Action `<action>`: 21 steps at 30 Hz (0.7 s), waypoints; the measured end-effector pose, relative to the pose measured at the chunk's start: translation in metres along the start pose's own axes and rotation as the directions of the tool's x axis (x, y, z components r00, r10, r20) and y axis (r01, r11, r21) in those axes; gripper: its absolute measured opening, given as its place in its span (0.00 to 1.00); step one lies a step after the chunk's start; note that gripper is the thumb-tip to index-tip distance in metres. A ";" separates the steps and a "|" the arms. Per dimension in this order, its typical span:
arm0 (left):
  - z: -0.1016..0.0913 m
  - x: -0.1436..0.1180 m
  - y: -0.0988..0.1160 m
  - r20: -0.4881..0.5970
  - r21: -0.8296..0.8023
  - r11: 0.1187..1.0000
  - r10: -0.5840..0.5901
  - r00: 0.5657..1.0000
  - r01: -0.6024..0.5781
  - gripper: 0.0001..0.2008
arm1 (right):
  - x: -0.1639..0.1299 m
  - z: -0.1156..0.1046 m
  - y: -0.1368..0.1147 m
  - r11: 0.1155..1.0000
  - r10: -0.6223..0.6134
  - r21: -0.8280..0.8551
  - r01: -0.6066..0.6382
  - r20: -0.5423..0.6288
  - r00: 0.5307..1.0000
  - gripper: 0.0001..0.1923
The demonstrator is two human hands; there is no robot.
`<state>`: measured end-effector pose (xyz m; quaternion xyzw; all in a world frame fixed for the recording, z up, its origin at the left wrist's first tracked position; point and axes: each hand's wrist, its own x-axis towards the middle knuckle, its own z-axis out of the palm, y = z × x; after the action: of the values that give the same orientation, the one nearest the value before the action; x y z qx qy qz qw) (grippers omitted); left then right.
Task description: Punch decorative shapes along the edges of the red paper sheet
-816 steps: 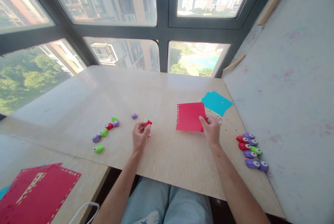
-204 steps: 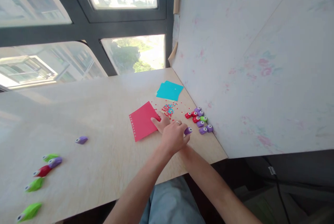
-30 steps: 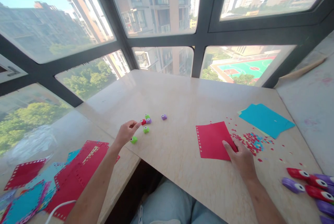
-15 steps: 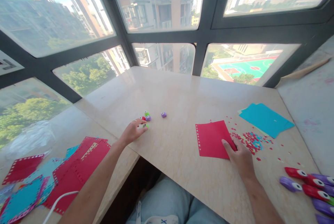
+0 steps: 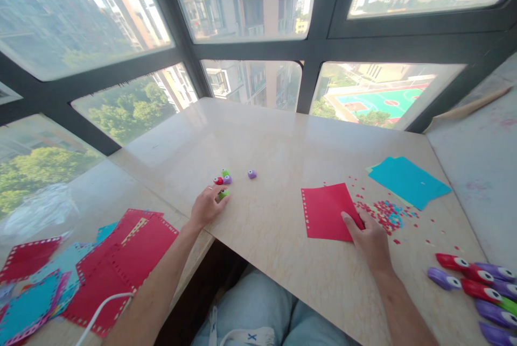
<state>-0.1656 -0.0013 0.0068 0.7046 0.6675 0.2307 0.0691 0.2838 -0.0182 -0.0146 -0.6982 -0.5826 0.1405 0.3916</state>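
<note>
My left hand (image 5: 207, 207) is over the near side of a small cluster of eyed craft punches, its thumb and fingers curled round a small green craft punch (image 5: 223, 193). Just beyond it sit a red punch (image 5: 218, 181), a purple punch (image 5: 227, 179) and another green one (image 5: 225, 173). A lone purple punch (image 5: 252, 174) stands to their right. My right hand (image 5: 369, 237) grips the right edge of a square red sheet of paper (image 5: 325, 212), thumb on top. Small punched holes run down the sheet's left edge.
Punched paper confetti (image 5: 385, 217) is scattered beyond my right hand, with blue sheets (image 5: 410, 182) behind. Several larger eyed punches (image 5: 480, 290) lie at the right. Punched red sheets (image 5: 133, 254), a white cable (image 5: 100, 308) and clear plastic (image 5: 40, 209) are at the left.
My left hand's fingers have closed in on the nearest green punch, and the red punch shows more fully. My right hand keeps its hold on the red sheet. The view has shifted slightly.
</note>
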 end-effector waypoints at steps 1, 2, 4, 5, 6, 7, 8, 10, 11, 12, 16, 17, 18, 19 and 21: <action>0.000 -0.001 0.000 0.000 -0.003 1.000 0.005 1.000 -0.005 0.16 | 0.000 0.000 0.000 1.000 -0.004 -0.003 0.004 0.005 1.000 0.27; 0.000 -0.001 0.000 0.000 -0.004 1.000 0.006 1.000 -0.006 0.16 | 0.000 0.000 0.001 1.000 -0.007 -0.005 0.007 0.002 1.000 0.26; -0.001 -0.002 0.001 -0.005 0.006 1.000 0.006 1.000 -0.006 0.17 | 0.000 0.001 0.001 1.000 -0.016 -0.001 0.016 -0.012 1.000 0.25; -0.002 -0.003 0.001 -0.010 0.014 1.000 0.008 1.000 -0.008 0.17 | 0.000 0.001 0.000 1.000 -0.022 0.005 0.022 -0.021 1.000 0.25; -0.002 -0.003 0.001 -0.015 0.022 1.000 0.011 1.000 -0.010 0.17 | 0.000 0.001 0.000 1.000 -0.028 0.011 0.028 -0.026 0.999 0.25; -0.002 -0.003 0.002 -0.019 0.027 1.000 0.011 1.000 -0.011 0.17 | 0.000 0.001 -0.001 0.999 -0.032 0.015 0.033 -0.025 0.999 0.25; -0.002 -0.003 0.002 -0.021 0.029 1.000 0.008 1.000 -0.007 0.17 | 0.000 0.000 -0.001 0.999 -0.034 0.016 0.034 -0.019 0.999 0.25; -0.003 -0.002 0.000 -0.017 0.015 1.000 -0.014 1.000 0.014 0.18 | 0.000 0.000 -0.002 0.999 -0.032 0.012 0.032 -0.007 0.999 0.25; -0.003 -0.001 -0.001 -0.011 -0.003 1.000 -0.031 0.999 0.031 0.18 | 0.000 0.000 -0.002 0.999 -0.033 0.010 0.033 -0.003 0.999 0.25; -0.003 0.001 -0.002 0.001 -0.031 0.998 -0.048 0.999 0.048 0.19 | 0.000 0.000 -0.002 0.999 -0.033 0.013 0.033 -0.003 0.999 0.25; -0.008 0.009 -0.003 0.033 -0.172 0.984 -0.049 0.998 0.053 0.22 | -0.001 0.000 -0.002 0.998 -0.026 0.062 0.028 -0.027 0.999 0.25; -0.011 0.011 -0.001 0.011 -0.175 0.984 -0.027 1.000 0.028 0.21 | -0.002 0.000 -0.002 0.997 -0.028 0.069 0.030 -0.027 0.999 0.24; -0.014 0.012 0.002 -0.023 -0.162 0.987 -0.001 1.000 -0.003 0.21 | -0.002 -0.001 -0.003 0.997 -0.032 0.071 0.034 -0.026 0.999 0.23; -0.017 0.012 0.007 -0.063 -0.143 0.989 0.023 0.998 -0.032 0.20 | -0.003 -0.002 -0.005 0.997 -0.039 0.071 0.041 -0.022 0.999 0.22; -0.022 0.011 0.024 -0.132 -0.132 0.989 0.054 0.990 -0.071 0.18 | -0.004 -0.004 -0.008 0.996 -0.044 0.074 0.045 -0.013 0.999 0.20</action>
<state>-0.1534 0.0024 0.0386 0.7026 0.6308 0.3226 0.0667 0.2796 -0.0229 -0.0072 -0.6709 -0.5901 0.1491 0.4235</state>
